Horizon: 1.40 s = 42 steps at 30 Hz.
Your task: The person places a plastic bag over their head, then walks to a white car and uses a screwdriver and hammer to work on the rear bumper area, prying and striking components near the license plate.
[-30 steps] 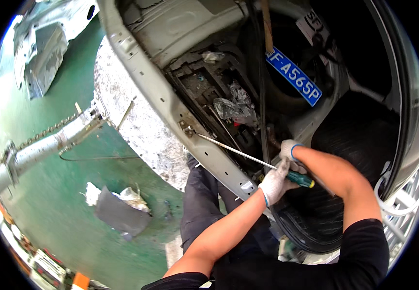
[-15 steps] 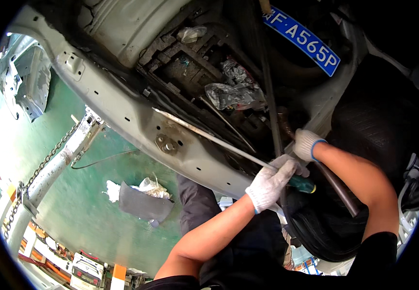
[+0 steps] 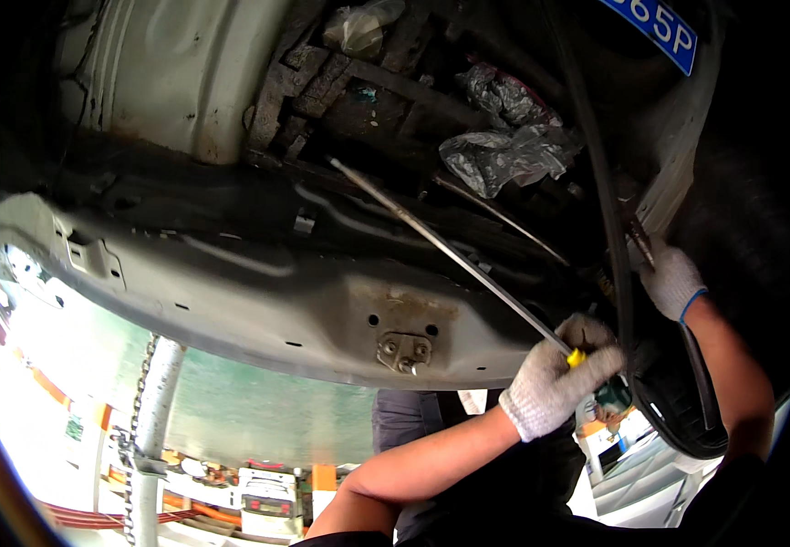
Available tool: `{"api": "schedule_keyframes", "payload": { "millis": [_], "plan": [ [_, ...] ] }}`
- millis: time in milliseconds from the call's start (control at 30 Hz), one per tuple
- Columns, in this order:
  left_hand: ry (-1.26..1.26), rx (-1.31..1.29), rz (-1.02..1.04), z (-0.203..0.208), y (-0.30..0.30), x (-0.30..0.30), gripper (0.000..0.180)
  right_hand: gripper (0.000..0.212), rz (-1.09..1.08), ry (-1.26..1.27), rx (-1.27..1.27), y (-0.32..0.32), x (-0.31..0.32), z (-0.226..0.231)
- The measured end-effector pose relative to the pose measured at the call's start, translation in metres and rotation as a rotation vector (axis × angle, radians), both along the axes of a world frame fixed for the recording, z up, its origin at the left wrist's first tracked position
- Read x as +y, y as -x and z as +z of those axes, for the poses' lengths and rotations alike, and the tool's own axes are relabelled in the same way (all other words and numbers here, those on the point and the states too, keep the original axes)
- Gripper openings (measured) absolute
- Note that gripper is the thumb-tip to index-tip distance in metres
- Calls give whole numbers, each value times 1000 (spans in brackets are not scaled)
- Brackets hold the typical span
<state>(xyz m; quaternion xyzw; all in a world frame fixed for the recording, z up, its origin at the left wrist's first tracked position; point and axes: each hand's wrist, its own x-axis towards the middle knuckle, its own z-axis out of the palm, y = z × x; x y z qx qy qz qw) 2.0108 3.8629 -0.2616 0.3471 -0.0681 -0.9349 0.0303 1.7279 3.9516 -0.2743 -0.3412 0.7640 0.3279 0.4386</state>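
My left hand, in a white knit glove, is closed around the green and yellow handle of a long screwdriver. The shaft slants up and left across the inner side of the grey rear body panel, its tip by the dark trunk well. My right hand, gloved with a blue cuff edge, grips a dark brown bar-shaped tool; the tool's far end is lost in shadow. A black rubber strip hangs between the two hands. Below the screwdriver, a metal latch fitting is bolted to the panel.
Crumpled clear plastic bags lie in the black storage tray. Alongside them is a thin rod. A blue plate is at upper right. Beyond the panel stand a chain-wrapped post and the green floor.
The view has shifted, bringing the panel lower. The screwdriver's tip has moved from along the panel's edge to over the inner trunk side. Both hands keep their tools.
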Motion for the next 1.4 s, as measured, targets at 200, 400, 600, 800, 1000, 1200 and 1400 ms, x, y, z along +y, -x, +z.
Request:
{"api": "schedule_keyframes", "payload": {
  "millis": [200,400,600,800,1000,1200,1400],
  "plan": [
    [-39,-30,-202,24,-51,-10,87,36,-163,102,0,-7,18,-8],
    [-22,-122,-185,38,-98,-10,109,37,-426,196,-57,-30,32,-10],
    [175,-176,-287,41,-117,-34,112,58,-779,75,-74,-46,8,-19],
    [364,-175,-344,39,-119,-37,113,50,-670,90,-45,-48,32,-29],
    [482,-198,-264,42,-111,-32,106,51,-649,-173,-39,-42,22,-36],
    [458,-157,-208,44,-109,-27,113,55,-310,-276,-69,-32,17,-41],
    [522,-223,-89,56,-112,-6,116,52,-373,-228,-93,-43,-22,-42]
  ]
}}
